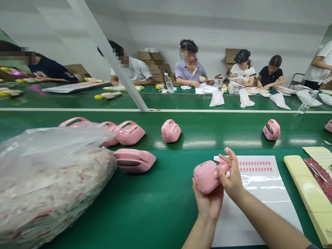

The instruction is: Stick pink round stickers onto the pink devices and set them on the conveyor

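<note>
Two-handed hold on one pink gadget (206,175)

Cradling it from below in the left hand (207,204), fingers curled up and clamped against the rounded body, probably to bear the weight and stop it turning. Gripping the narrow handle end with the right hand (233,178), thumb and fingers closed on it, one fingertip lifting clear at the top. Holding it in the air just above the near part of the green table (155,207), over the left edge of the white sheet (259,193) with its rows of small red stickers (255,166), seemingly laid close for easy reach.

Lying with the long axis roughly left to right, tilting up slightly toward the right. Pointing the rounded body left and the handle right, into the right hand.

Resting around it: a bulging plastic bag (52,180) to the left, other gadgets (170,130) on the belt (220,135) beyond, yellow sheets (303,180) and tweezers (315,171) to the right. Sitting across the belt, other people working with their own hands.
</note>
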{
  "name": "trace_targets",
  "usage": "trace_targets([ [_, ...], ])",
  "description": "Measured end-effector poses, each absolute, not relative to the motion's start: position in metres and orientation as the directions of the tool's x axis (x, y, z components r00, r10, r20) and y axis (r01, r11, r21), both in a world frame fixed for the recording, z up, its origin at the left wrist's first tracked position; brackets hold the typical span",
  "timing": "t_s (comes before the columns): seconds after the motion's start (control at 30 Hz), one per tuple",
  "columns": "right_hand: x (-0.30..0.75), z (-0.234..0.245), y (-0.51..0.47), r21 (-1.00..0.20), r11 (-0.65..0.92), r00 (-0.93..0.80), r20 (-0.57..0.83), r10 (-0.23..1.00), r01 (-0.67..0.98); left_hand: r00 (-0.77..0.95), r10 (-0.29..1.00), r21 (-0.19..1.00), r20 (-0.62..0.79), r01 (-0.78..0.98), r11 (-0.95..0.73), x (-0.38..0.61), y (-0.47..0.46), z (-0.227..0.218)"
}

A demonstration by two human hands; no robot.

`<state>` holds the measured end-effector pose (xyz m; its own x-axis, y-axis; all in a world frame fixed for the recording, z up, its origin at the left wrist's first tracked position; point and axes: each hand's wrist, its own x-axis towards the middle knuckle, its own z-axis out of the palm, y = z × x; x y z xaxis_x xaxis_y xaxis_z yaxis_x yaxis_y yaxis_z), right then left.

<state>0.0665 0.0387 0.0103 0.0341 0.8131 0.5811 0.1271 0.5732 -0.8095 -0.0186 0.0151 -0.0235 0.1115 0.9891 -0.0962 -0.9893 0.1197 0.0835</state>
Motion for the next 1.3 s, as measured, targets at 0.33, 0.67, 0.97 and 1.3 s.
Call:
trace_targets([
  [0.33,0.104,-0.043,0.128,-0.811,0.43,-0.05,0.449,0.892,0.396,-0.076,0.991,0.214,-0.109,-0.976,-0.051,-0.032,0.022,-0.017],
  [0.67,0.088,-0.055,0.112,-0.884,0.418,-0.022,0.423,0.906,0.211,-0.365,0.912,0.579,-0.188,-0.791,-0.197,-0.024,0.025,-0.008],
  [0.97,0.142,0.067,0.072,-0.965,0.144,-0.22,0.193,0.956,-0.219,-0.208,0.973,0.813,0.097,-0.548,-0.199,-0.018,0.01,-0.011],
  [1.3,0.15,0.078,0.041,-0.981,0.106,-0.402,0.031,0.915,0.166,0.039,0.97,0.925,0.239,-0.312,-0.215,-0.012,0.01,-0.02],
])
